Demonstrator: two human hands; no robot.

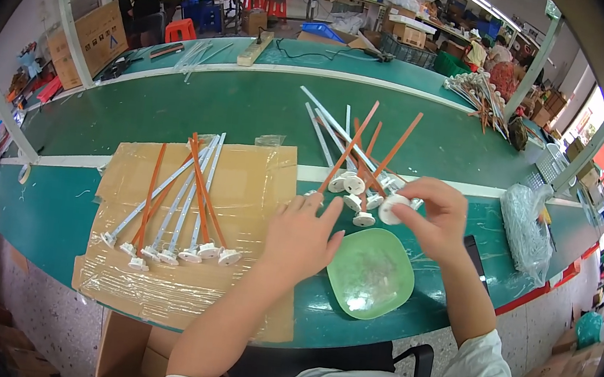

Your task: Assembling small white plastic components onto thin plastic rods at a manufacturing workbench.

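green table point(200, 102) holds everything. right hand point(436, 222) pinches a round white cap point(391, 208) between thumb and fingers, just above a green bowl point(370, 272). the cap belongs to a loose pile of white and orange tubes point(354, 153) with round white ends, lying just left of that hand. left hand point(301, 239) rests on the table with fingers spread and a little bent, fingertips touching the edge of the pile, holding nothing. on the left, more tubes point(185, 201) lie in a row on a brown cardboard sheet point(258, 183).
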